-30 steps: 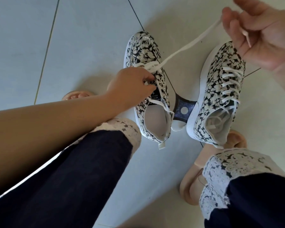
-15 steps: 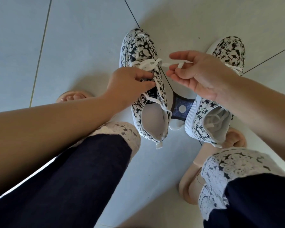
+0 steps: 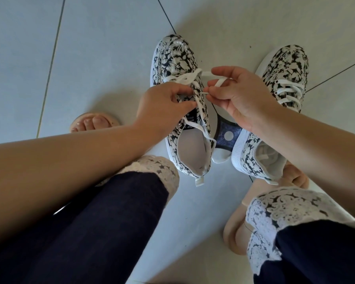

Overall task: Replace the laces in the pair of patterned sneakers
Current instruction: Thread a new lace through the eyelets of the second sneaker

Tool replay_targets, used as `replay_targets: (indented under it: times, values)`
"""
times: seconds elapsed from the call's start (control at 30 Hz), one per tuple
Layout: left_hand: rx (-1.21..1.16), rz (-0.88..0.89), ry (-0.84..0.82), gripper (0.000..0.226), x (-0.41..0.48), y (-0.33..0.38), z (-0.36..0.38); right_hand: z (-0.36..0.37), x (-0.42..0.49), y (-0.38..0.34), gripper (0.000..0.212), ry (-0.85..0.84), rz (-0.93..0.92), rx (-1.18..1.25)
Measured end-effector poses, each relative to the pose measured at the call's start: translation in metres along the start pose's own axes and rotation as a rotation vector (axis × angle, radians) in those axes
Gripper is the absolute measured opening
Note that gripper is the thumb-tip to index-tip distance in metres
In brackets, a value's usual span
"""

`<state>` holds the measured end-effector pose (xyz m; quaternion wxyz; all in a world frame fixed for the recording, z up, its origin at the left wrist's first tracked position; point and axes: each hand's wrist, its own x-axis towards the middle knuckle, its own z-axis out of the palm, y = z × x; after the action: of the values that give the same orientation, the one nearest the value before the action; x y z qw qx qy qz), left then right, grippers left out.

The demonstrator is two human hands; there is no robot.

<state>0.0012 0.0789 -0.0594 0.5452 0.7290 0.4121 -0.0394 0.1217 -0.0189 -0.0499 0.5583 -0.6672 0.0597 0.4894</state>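
while dark trousers [image 3: 90, 222] with white lace cuffs [image 3: 285, 208] fill the foreground, a person looks down at shoe work on a pale tiled floor [image 3: 100, 48]. nearest the camera, below and to either side of the grip, the feet sit in beige slippers [image 3: 236, 232], with toes showing on the one beside the left forearm. past the knees, the left hand [image 3: 164, 101] has its thumb and curled fingers pinched on the eyelet edge of the half-laced sneaker [image 3: 172, 56], just over its tongue. close beside it, the right hand [image 3: 242, 99] pinches the tip of the white lace [image 3: 184, 77] between thumb and forefinger, the tip right next to the spot the left hand holds. a slack loop of the same lace passes over the right fingers and runs back to the crossings just beyond the left knuckles. this shoe is threaded only in the rows toward the toe. its open heel lies under the left wrist, and a loose lace end trails along the collar. under the right hand and wrist lies the second sneaker [image 3: 285, 64], laced in white rows, toe pointing away. between the two heels, beneath the right palm, rests a dark blue piece with a white dot [image 3: 225, 134]; what it is cannot be told. beyond the fingertips, dark grout lines cross the tiles.
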Motion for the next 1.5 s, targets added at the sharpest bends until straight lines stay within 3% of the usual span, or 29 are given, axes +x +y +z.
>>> replay_targets:
  times: [0.23,0.5,0.8,1.5]
  values:
    - [-0.005,-0.007,-0.01,0.013,-0.002,0.003,-0.001,-0.004,-0.001,0.003,0.038,0.016,-0.204,-0.487]
    - [0.022,-0.009,-0.001,0.019,-0.002,0.004,0.001,0.003,0.001,0.005,0.031,0.109,-0.391,-0.662]
    - [0.017,0.008,0.014,0.017,-0.001,0.005,0.003,0.007,0.0,0.014,0.027,0.215,-0.502,-0.767]
    - [-0.075,-0.006,0.05,0.032,-0.002,0.003,0.005,0.004,-0.001,0.017,0.027,0.195,-0.475,-0.76]
